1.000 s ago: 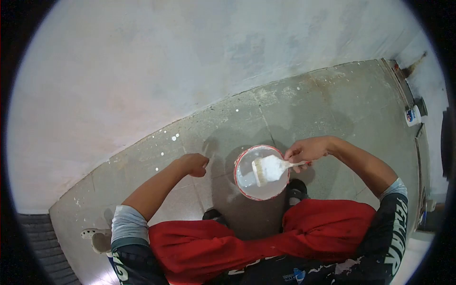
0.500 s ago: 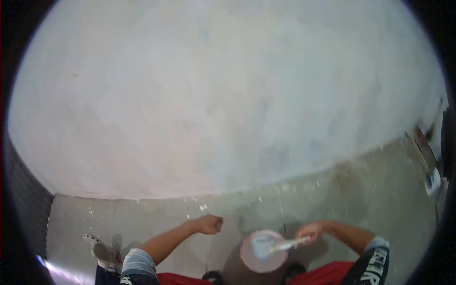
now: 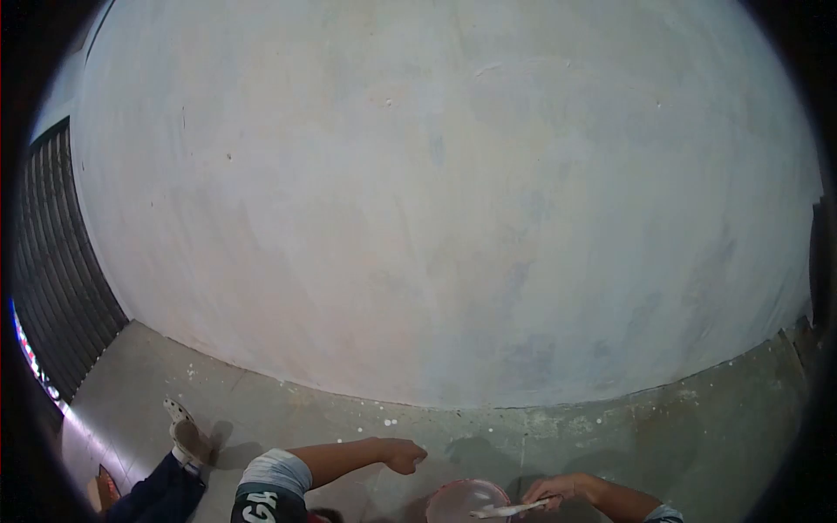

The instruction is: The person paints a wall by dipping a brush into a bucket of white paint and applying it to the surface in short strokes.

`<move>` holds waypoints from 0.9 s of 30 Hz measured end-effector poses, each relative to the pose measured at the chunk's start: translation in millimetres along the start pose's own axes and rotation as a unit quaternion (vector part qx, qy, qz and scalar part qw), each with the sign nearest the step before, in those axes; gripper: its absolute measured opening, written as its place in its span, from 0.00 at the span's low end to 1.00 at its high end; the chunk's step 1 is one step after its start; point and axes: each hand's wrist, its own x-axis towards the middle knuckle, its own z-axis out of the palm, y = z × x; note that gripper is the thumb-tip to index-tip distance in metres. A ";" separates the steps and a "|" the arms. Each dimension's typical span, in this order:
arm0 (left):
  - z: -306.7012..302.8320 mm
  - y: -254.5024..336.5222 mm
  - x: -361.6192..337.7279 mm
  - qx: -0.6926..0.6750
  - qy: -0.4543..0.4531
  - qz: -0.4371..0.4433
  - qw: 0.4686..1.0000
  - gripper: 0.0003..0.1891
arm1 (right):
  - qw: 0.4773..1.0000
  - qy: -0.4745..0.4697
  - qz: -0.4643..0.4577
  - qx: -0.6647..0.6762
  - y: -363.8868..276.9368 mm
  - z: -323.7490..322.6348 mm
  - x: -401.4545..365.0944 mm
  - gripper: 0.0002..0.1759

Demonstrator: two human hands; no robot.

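My right hand (image 3: 558, 490) is closed round the handle of a paintbrush (image 3: 506, 510), low in the view. The brush's pale head reaches over the mouth of a round bucket (image 3: 464, 490) with a pinkish rim. The bottom of the frame cuts off part of the bucket. My left hand (image 3: 403, 455) is a loose fist held out above the floor, left of the bucket and apart from it. No object shows in its fingers. In front of me rises a broad whitish wall (image 3: 418, 218) with grey patches and small marks.
A person's leg in dark trousers (image 3: 157, 497), with a light shoe (image 3: 189, 431), extends at lower left. Dark ribbed shutter (image 3: 61, 261) stands at the left. White specks dot the grey floor (image 3: 288, 410) along the wall base. A dark object (image 3: 819, 261) borders the right edge.
My view has tilted up, so more wall and shutter show, while hands and bucket sit lower in the frame. The brush stays in my right hand, over the bucket.
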 end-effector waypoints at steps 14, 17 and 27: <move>49.2 -12.4 -32.4 0.039 -0.131 0.045 0.990 0.18 | 0.958 0.042 0.197 0.206 -31.4 30.0 -5.1 0.19; 44.4 -20.1 -31.8 0.039 -0.100 0.035 0.994 0.18 | 0.938 0.070 0.231 0.249 -41.4 42.6 -7.8 0.19; 57.8 -44.5 -0.3 0.122 -0.089 0.101 0.983 0.16 | 0.955 0.062 0.214 0.197 -34.6 47.0 -10.9 0.19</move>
